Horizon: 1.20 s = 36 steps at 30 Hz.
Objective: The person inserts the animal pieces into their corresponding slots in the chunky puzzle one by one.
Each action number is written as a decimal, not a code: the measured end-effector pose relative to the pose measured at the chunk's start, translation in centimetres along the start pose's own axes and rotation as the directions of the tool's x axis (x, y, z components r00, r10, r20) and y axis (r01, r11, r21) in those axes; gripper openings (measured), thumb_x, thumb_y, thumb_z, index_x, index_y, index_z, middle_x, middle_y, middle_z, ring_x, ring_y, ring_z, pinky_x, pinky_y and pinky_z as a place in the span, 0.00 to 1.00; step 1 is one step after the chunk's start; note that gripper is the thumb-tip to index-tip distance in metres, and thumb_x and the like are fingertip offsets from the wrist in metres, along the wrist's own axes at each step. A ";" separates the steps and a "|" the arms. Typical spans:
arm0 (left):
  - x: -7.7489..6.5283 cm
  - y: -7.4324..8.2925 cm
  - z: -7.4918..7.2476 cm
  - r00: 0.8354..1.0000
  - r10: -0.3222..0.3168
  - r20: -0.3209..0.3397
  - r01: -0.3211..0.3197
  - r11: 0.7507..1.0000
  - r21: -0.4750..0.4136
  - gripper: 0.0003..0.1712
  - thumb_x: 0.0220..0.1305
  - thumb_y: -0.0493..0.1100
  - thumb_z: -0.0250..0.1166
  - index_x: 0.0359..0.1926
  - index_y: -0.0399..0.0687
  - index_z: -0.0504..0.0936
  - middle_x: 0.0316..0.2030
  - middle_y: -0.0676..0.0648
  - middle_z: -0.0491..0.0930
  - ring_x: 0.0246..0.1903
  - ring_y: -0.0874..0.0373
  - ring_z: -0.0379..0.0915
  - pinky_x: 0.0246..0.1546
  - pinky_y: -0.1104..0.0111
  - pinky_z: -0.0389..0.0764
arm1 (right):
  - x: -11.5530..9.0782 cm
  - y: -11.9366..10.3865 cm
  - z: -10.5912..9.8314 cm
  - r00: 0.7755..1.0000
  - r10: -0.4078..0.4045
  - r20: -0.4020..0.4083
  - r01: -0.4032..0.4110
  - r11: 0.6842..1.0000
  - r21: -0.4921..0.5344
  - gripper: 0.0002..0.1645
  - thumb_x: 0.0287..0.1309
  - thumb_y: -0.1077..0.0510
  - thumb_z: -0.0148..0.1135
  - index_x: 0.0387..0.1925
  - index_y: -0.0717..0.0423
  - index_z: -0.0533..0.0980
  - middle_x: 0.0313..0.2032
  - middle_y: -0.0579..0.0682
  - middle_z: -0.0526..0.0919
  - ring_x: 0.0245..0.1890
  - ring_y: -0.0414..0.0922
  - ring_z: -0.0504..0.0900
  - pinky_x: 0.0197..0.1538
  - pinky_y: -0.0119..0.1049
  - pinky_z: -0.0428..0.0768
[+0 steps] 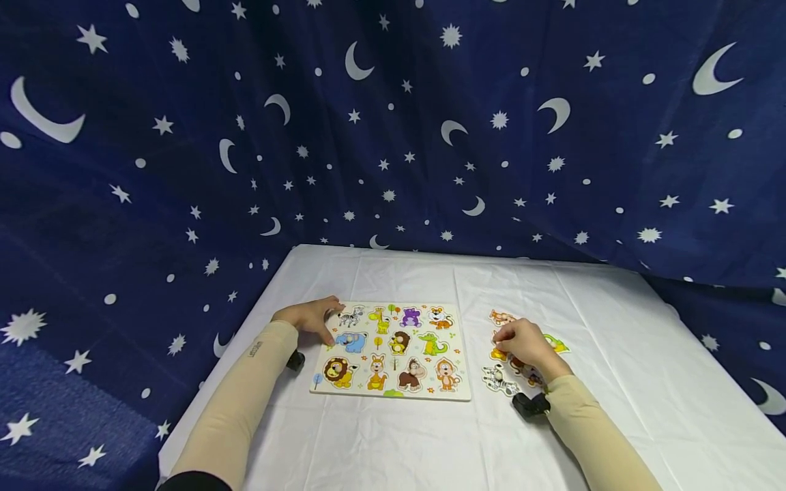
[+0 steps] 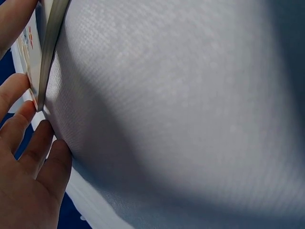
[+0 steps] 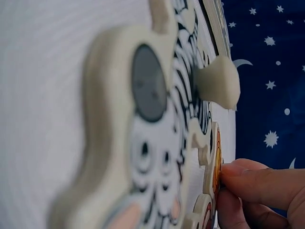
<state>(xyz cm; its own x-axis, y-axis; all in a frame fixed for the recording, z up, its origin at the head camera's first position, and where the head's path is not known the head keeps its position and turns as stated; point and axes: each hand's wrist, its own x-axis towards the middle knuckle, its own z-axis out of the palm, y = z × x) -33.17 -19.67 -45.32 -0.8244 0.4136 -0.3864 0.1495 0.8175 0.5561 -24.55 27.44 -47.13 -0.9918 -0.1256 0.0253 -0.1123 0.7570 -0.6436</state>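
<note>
My left hand (image 1: pixel 310 319) rests at the far left corner of a wooden animal puzzle board (image 1: pixel 393 382), fingertips right at its edge and thumb nearer me. In the left wrist view the spread fingers (image 2: pixel 40 143) touch or lie beside the board's corner. To the right of the board, my right hand (image 1: pixel 527 342) pinches an orange-yellow animal puzzle piece (image 3: pixel 217 157) between thumb and fingers. That piece is mostly hidden by the hand in the head view. A zebra puzzle piece (image 1: pixel 499 380) with a wooden knob (image 3: pixel 220 83) lies nearer me, face up.
Around my right hand lie a green piece (image 1: pixel 557 343), a brown-and-orange piece (image 1: pixel 531 375) and another orange piece (image 1: pixel 502 317). The board shows printed animals in several rows. A white cloth (image 1: pixel 393 443) covers the table; a blue star-patterned curtain (image 1: pixel 417 184) hangs behind.
</note>
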 end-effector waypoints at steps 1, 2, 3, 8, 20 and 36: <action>0.0 0.0 0.0 1.000 0.000 0.001 0.000 1.000 -0.003 0.59 0.41 0.40 0.83 0.75 0.46 0.63 0.80 0.41 0.46 0.79 0.40 0.38 0.78 0.45 0.45 | 0.0 0.0 0.0 1.000 -0.001 -0.001 0.001 1.000 -0.001 0.04 0.52 0.69 0.69 0.32 0.63 0.86 0.26 0.52 0.87 0.20 0.39 0.76 0.25 0.34 0.75; 0.0 0.0 -0.1 1.000 0.002 0.002 -0.002 1.000 -0.006 0.59 0.41 0.40 0.83 0.75 0.46 0.63 0.80 0.41 0.46 0.79 0.39 0.38 0.78 0.45 0.45 | 0.0 0.0 0.0 1.000 0.002 -0.001 -0.002 1.000 0.000 0.04 0.52 0.68 0.69 0.32 0.63 0.86 0.25 0.52 0.87 0.20 0.39 0.76 0.25 0.34 0.75; 0.0 0.0 -0.1 1.000 0.006 0.003 -0.006 1.000 -0.005 0.59 0.41 0.39 0.83 0.75 0.45 0.63 0.80 0.40 0.46 0.79 0.39 0.38 0.77 0.45 0.45 | 0.0 0.1 0.0 1.000 0.003 -0.004 -0.003 1.000 -0.003 0.04 0.52 0.68 0.69 0.32 0.63 0.86 0.25 0.52 0.87 0.20 0.39 0.76 0.25 0.33 0.75; 0.0 0.0 0.0 1.000 0.014 0.004 -0.014 1.000 -0.022 0.59 0.40 0.38 0.83 0.74 0.44 0.64 0.79 0.40 0.47 0.79 0.38 0.38 0.77 0.44 0.44 | 0.0 0.2 0.1 1.000 -0.010 -0.006 0.010 1.000 -0.014 0.03 0.53 0.67 0.69 0.31 0.62 0.86 0.27 0.52 0.88 0.24 0.38 0.76 0.28 0.33 0.74; 0.1 -0.2 0.2 1.000 0.021 -0.003 -0.021 0.999 -0.033 0.58 0.38 0.38 0.84 0.73 0.44 0.66 0.77 0.41 0.53 0.78 0.40 0.44 0.77 0.45 0.47 | -0.3 0.1 0.4 1.000 -0.017 -0.011 0.017 1.000 0.003 0.03 0.53 0.68 0.69 0.32 0.62 0.85 0.28 0.52 0.88 0.25 0.39 0.77 0.31 0.33 0.75; -0.3 0.1 0.3 1.000 0.007 -0.011 -0.008 0.999 -0.038 0.58 0.39 0.38 0.83 0.73 0.44 0.65 0.79 0.40 0.50 0.78 0.39 0.41 0.78 0.45 0.45 | -0.2 -0.2 1.1 0.998 0.005 -0.068 -0.004 1.000 0.014 0.03 0.53 0.65 0.71 0.32 0.61 0.86 0.29 0.52 0.89 0.29 0.38 0.78 0.35 0.34 0.76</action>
<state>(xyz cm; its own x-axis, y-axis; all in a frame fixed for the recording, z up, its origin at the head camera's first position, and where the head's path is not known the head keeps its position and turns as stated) -32.74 -19.60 -45.35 -0.8290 0.4152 -0.3746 0.1352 0.7988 0.5863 -24.27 26.61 -47.84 -0.9943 -0.0775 0.0738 -0.1070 0.7485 -0.6545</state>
